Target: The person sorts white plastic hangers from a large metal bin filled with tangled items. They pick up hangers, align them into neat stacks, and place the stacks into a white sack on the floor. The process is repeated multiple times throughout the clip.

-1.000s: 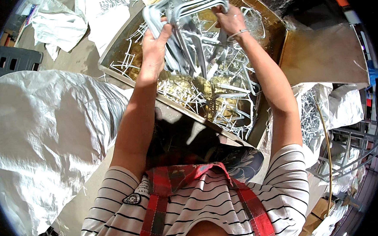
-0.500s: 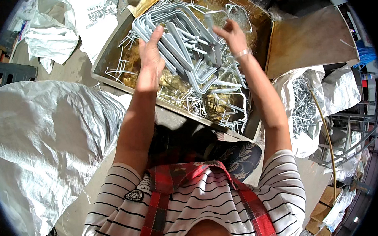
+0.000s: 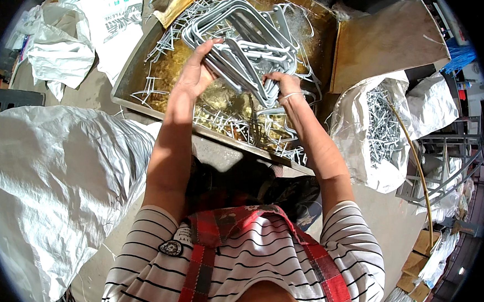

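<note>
Frames clamped by left hand, right hand; metal tray beneath, white sacks around.

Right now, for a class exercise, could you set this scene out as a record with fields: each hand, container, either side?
Left hand: gripping the left side of a bundle of grey frames
Right hand: fingers curled at the bundle's near end
Container: shallow tray beneath, holding loose pale pieces
Left side: large white sack
Right side: open pale sack of small grey pieces
</note>
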Available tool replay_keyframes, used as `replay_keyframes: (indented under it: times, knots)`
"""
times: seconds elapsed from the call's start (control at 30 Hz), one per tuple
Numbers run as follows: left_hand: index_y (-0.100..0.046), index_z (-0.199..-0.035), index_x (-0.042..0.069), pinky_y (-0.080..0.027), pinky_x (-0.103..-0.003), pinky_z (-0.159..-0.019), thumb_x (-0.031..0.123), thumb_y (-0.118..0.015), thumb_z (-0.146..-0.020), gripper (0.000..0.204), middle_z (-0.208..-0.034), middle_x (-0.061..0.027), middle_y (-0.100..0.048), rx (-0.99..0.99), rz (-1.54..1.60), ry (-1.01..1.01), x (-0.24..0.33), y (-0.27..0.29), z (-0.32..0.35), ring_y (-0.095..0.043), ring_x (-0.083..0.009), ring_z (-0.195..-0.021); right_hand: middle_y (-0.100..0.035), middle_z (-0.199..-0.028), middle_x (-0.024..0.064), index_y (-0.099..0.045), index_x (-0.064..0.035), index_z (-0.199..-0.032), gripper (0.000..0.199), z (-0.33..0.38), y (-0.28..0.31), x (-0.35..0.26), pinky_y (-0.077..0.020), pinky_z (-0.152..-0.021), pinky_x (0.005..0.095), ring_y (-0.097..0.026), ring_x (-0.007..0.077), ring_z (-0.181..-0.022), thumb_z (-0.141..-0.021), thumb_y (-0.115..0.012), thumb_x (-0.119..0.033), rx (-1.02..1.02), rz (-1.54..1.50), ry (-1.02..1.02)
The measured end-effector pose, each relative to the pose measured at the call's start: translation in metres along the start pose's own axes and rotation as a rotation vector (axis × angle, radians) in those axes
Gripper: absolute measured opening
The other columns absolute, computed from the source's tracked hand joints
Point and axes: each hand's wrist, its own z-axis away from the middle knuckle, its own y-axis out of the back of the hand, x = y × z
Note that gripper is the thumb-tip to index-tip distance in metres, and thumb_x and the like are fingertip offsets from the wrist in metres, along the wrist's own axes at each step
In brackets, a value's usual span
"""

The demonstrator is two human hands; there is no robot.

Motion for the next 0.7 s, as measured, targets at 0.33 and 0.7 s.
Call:
replay_keyframes:
  times: [0.33, 0.7]
  knots:
    - [-0.053, -0.080, 0.000, -0.049, -0.041, -0.080, 0.009, -0.054, -0.083, 0.010, -0.084, -0.0150, -0.058, 0.345, 0.306, -0.129, -0.010, 0.001, -0.020, -0.059, -0.0253, -0.079, -0.061, -0.061, 0.0118, -0.062, 0.0041, -0.063, 0.010, -0.028, 0.060, -0.012, -0.0438, -0.048, 0.0296, -0.058, 0.0197, -0.052, -0.058, -0.067, -0.003, 0.107, 0.421, -0.023]
    - [-0.053, -0.101, -0.006, -0.053, -0.029, -0.061, 0.001, -0.068, -0.073, 0.033, -0.091, -0.0145, -0.062, 0.380, -0.516, -0.474, 0.010, 0.010, -0.023, -0.063, -0.0231, -0.067, -0.060, -0.086, 0.0241, -0.050, -0.0054, -0.107, 0.040, -0.001, 0.098, -0.110, -0.0463, -0.072, 0.0409, -0.058, 0.0398, -0.084, -0.068, -0.062, -0.010, 0.340, 1.523, 0.703]
